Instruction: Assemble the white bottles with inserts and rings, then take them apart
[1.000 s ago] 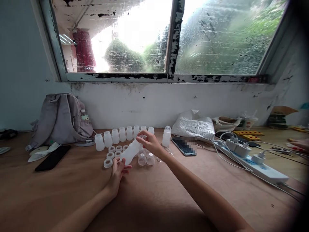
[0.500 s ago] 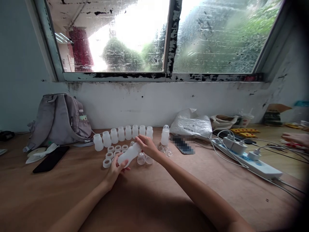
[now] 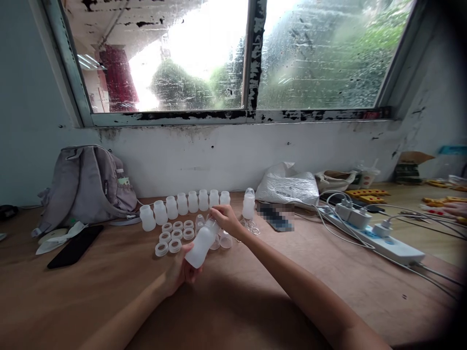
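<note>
My left hand (image 3: pixel 179 273) is closed around the lower body of a frosted white baby bottle (image 3: pixel 201 247), which lies tilted with its base toward me. At the bottle's upper end, my right hand (image 3: pixel 226 218) grips the top part, with the fingers covering most of it. Just beyond stands a row of several open frosted bottles (image 3: pixel 171 208). White collar rings (image 3: pixel 161 249) lie grouped left of the held bottle. A clear teat (image 3: pixel 199 220) is partly visible behind it, and clear domed caps (image 3: pixel 226 240) sit below my right wrist.
A capped bottle (image 3: pixel 249 204) stands at the right, near small thin rings (image 3: pixel 254 230). Further right are a pixelated phone (image 3: pixel 275 218), a silver bag (image 3: pixel 290 187) and a power strip (image 3: pixel 390 248) with cables. To the left lie a black phone (image 3: pixel 75 247) and a grey backpack (image 3: pixel 82 184).
The held bottle has swung to a steeper angle, its base moving toward me and to the right. My left hand went with it; my right hand stays at its top.
</note>
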